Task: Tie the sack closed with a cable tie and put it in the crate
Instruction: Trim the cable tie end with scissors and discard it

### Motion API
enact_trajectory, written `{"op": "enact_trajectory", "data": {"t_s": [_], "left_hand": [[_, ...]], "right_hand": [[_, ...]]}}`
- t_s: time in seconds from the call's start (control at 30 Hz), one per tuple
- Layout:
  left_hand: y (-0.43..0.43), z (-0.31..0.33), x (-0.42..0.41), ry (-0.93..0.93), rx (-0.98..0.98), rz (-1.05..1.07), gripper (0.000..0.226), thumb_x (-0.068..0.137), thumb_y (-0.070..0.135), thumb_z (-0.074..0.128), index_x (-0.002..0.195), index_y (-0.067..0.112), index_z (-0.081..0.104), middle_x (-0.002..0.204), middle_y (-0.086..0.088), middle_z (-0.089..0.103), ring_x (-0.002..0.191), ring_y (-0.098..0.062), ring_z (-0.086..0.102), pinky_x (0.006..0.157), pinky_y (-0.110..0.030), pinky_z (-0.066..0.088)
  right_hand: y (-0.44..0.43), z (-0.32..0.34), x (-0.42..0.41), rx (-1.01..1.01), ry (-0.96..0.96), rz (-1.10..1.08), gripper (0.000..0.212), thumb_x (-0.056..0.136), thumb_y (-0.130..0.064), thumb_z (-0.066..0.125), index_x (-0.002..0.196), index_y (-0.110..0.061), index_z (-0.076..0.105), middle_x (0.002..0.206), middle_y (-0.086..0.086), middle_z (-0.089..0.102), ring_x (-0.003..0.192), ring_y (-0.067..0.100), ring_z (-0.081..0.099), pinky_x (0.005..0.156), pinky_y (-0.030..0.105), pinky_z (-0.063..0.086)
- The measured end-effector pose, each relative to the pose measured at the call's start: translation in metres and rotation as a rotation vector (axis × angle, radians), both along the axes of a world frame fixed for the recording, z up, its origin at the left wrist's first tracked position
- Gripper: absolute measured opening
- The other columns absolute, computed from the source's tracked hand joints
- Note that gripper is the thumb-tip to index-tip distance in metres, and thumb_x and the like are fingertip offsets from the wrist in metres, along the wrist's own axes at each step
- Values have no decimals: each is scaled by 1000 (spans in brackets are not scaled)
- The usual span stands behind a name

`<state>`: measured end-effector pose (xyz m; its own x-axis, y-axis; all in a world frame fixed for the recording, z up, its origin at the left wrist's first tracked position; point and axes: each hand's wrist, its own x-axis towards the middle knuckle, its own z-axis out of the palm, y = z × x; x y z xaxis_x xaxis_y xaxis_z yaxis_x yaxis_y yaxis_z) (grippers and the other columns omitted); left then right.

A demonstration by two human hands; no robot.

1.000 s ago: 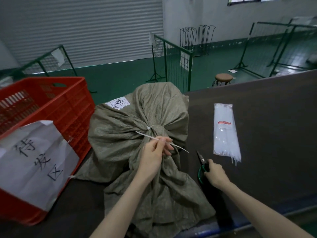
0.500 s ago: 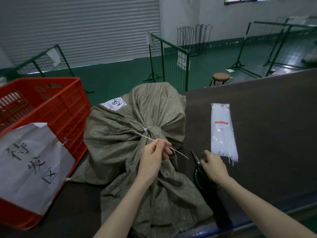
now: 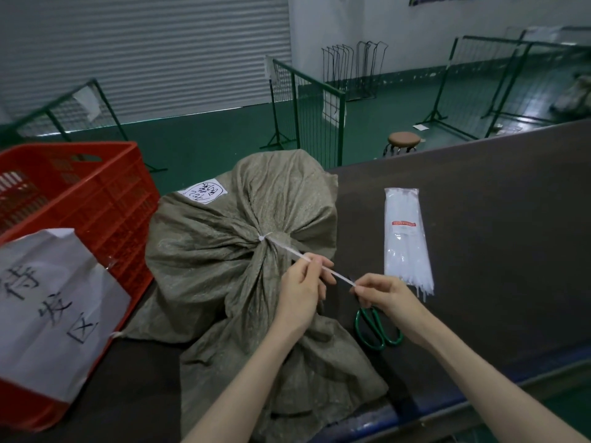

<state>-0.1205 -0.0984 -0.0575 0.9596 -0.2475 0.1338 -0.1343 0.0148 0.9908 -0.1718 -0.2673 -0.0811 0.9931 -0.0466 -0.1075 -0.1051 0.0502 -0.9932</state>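
Note:
A grey-green woven sack (image 3: 224, 251) lies on the dark table, its neck gathered and cinched by a white cable tie (image 3: 284, 246). The tie's long tail runs toward me. My left hand (image 3: 300, 292) pinches the tail midway. My right hand (image 3: 383, 294) pinches the tail's free end. A red plastic crate (image 3: 105, 199) with a white paper sign on its front stands to the left of the sack.
Green-handled scissors (image 3: 377, 330) lie on the table under my right wrist. A clear bag of white cable ties (image 3: 406, 238) lies to the right of the sack. The table's blue front edge (image 3: 415, 407) runs near me. Green wire fences and a stool (image 3: 403, 140) stand beyond.
My right hand has let go of the scissors and moved up to pinch the end of the tie's tail. The left hand keeps its hold on the tail.

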Motion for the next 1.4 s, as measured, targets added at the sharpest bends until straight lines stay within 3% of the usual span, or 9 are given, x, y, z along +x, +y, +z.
{"op": "enact_trajectory", "data": {"t_s": [0.13,0.23,0.33,0.43,0.57,0.7,1.0,1.1,1.4], "left_hand": [[-14,-10,-6,-11,81,-80,30,96,18,44,79,11,68,70,8,65,53,-8,52,55,-23,39],[-33,-15,-15,32,61,-134,29,96,11,47,78,6,69,82,5,68,53,0,53,52,-14,38],[-55,-19,-27,114,12,-217,26,95,5,47,81,8,69,78,-3,67,51,1,54,50,-11,38],[-74,-28,-33,250,-11,-261,27,96,7,46,84,16,68,64,4,68,49,0,58,49,-15,39],[-99,-38,-44,423,-16,-309,14,96,13,48,98,10,62,78,-2,68,56,-3,64,52,-16,43],[-115,-55,-59,386,126,-401,14,94,6,50,94,13,62,84,-4,68,69,-9,64,56,-15,44],[-144,-94,-94,286,359,-590,18,93,5,50,93,17,63,89,-6,69,71,-13,63,61,-14,49],[-155,-97,-106,265,397,-640,16,93,3,49,98,10,63,87,-7,68,64,-8,63,54,-13,49],[-180,-96,-118,257,473,-662,17,95,10,48,101,12,64,91,-6,70,66,-5,64,73,-29,51]], "right_hand": [[-20,-4,-11,408,59,-253,25,83,5,57,69,-9,72,60,5,63,57,15,57,56,19,51],[-34,-1,-25,633,65,-349,7,65,-3,73,71,-7,72,59,6,65,54,14,63,54,18,53],[-53,-7,-43,693,41,-401,43,35,-17,93,72,-7,72,60,5,67,56,13,64,56,20,54],[-70,-8,-64,704,18,-473,40,36,-15,91,71,-8,73,61,5,67,55,12,64,56,19,54],[-96,-13,-96,604,22,-682,7,59,-5,71,60,-10,74,53,3,65,46,12,61,48,16,50],[-124,-26,-141,519,60,-941,19,80,3,59,69,-10,67,50,0,65,43,9,61,44,13,47],[-155,-34,-238,391,-59,-1428,16,86,-1,60,71,-9,58,42,-4,60,36,4,52,39,13,40],[-161,-42,-263,238,-4,-1476,16,83,-3,64,70,-10,60,43,-6,56,39,5,47,42,15,38],[-169,-119,-287,-275,496,-1270,20,82,-2,66,65,-13,62,59,8,60,53,18,52,54,27,46]]}}
